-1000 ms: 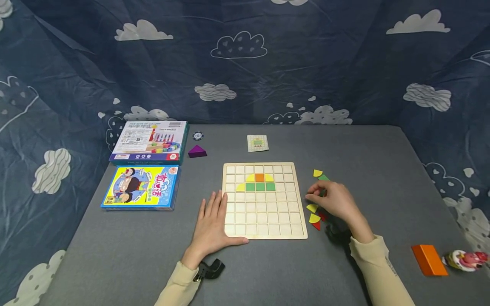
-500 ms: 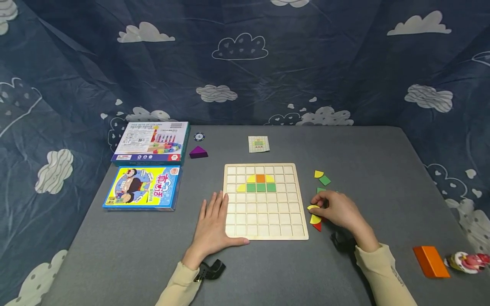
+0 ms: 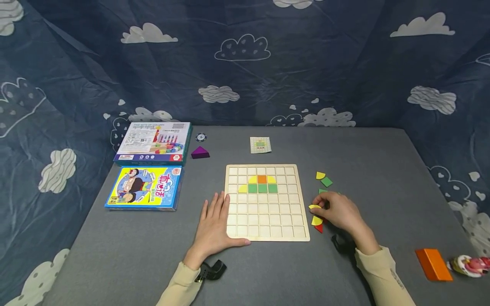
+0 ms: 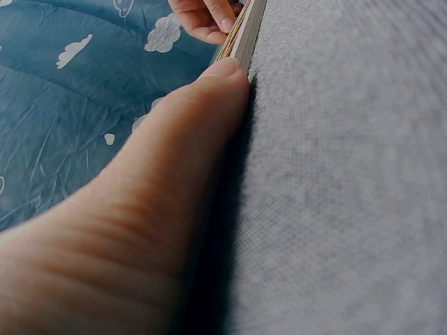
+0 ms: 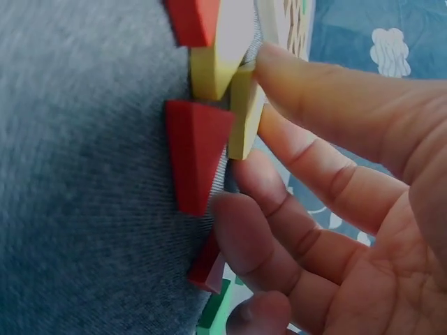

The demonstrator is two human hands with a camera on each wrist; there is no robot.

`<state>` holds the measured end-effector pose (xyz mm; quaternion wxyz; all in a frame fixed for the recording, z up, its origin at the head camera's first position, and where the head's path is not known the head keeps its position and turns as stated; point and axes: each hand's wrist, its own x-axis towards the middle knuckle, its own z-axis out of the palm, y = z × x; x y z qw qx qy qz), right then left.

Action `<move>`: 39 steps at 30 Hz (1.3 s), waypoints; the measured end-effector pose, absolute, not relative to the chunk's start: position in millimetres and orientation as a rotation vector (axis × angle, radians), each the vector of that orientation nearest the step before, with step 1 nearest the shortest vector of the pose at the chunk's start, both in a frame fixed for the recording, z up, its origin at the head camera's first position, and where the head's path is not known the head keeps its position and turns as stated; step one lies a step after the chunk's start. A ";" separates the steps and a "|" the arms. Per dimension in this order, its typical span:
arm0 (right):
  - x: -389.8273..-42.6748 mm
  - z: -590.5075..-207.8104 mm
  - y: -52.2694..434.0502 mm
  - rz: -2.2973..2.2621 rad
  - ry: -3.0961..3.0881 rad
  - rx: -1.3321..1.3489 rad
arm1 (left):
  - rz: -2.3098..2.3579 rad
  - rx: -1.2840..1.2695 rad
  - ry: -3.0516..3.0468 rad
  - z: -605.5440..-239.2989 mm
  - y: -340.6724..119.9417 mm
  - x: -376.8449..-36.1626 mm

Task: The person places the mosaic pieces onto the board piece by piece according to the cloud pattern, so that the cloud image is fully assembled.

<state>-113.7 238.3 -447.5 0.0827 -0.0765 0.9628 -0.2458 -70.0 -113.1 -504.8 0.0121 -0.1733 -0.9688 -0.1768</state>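
Yellow quarter-round piece [image 3: 314, 207], at three o'clock off the wooden grid board [image 3: 266, 202] on the bench [image 3: 363, 170], now sits pinched in the right hand's [image 3: 338, 211] grip after it slid down from the upper pieces, suggesting placement nears, while the flat, released left hand [image 3: 213, 227] stays pressed on the board's corner.

two game boxes [image 3: 151, 163] | purple wedge [image 3: 200, 152] | pattern card [image 3: 260, 145] | orange block [image 3: 433, 264] | small figurine [image 3: 470, 265]
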 end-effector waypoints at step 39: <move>-114.2 -445.8 241.3 -0.849 2.841 -0.268 | -0.550 -0.544 -3.011 -506.4 -113.2 -70.0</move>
